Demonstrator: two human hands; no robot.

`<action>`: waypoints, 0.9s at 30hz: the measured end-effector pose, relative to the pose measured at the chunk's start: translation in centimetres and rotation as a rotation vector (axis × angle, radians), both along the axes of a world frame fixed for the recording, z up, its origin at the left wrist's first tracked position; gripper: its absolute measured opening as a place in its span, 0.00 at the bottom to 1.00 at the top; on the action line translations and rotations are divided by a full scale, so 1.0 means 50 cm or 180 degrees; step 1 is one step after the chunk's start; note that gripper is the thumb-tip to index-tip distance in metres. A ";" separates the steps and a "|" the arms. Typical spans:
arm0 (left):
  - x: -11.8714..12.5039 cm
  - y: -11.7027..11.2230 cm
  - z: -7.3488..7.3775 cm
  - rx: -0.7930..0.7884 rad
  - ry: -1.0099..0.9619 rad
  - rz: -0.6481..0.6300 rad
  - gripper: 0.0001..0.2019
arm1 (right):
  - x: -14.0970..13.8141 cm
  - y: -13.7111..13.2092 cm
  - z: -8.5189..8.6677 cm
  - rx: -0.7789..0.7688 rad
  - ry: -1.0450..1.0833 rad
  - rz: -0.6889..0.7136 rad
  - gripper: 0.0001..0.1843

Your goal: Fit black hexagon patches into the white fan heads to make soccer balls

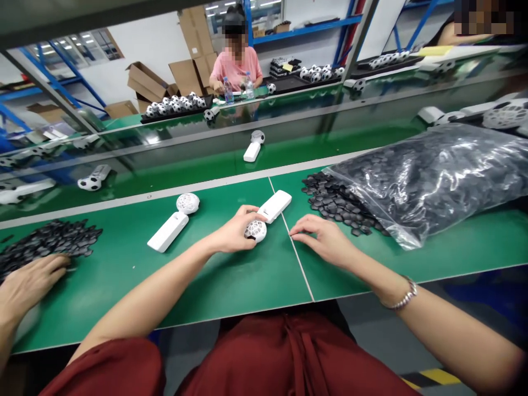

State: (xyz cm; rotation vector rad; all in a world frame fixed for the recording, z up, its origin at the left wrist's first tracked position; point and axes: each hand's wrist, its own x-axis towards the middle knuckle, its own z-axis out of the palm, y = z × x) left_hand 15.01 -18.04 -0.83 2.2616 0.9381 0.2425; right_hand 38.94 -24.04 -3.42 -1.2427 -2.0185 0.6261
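My left hand [241,230] is closed around the round, openwork head of a white handheld fan [277,205], whose flat handle points away to the right on the green table. A dark patch shows low on the ball-shaped head [256,231]. To its right, my right hand [319,237] hovers over the table, thumb and forefinger pinched together. Whatever sits in that pinch is too small to make out. Beyond it, small black pieces [342,203] spill from a clear plastic bag [445,176]. Left of my left hand lies another white fan [168,231] with a lattice ball head.
At far left another person's hand [35,283] touches a second heap of black pieces [53,239]. Fans lie on the green conveyor belt [198,159], one of them a white fan [253,147]. Across it sits a person in pink [237,69] beside trays of football-patterned balls [177,105].
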 end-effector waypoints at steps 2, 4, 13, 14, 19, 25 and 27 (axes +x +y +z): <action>0.003 -0.006 -0.007 0.0096 -0.0111 0.0115 0.28 | -0.030 0.013 0.001 -0.0169 0.0174 0.0133 0.05; 0.009 -0.013 -0.017 0.0168 -0.0246 0.0246 0.26 | -0.050 0.031 -0.002 -0.0288 0.0305 0.0228 0.05; 0.025 -0.022 -0.045 0.0266 -0.0766 0.0626 0.14 | -0.076 0.093 -0.013 -0.0266 0.0345 0.0716 0.02; 0.025 -0.022 -0.045 0.0272 -0.0785 0.0626 0.14 | -0.077 0.094 -0.015 -0.0290 0.0402 0.0688 0.02; 0.024 -0.022 -0.046 0.0254 -0.0822 0.0670 0.14 | -0.084 0.089 -0.023 -0.0434 0.0739 0.0497 0.02; 0.022 -0.022 -0.049 0.0261 -0.0856 0.0673 0.14 | -0.094 0.082 -0.028 -0.0560 0.0929 0.0218 0.03; 0.021 -0.023 -0.049 0.0260 -0.0858 0.0654 0.13 | -0.096 0.081 -0.026 -0.0596 0.0933 0.0170 0.03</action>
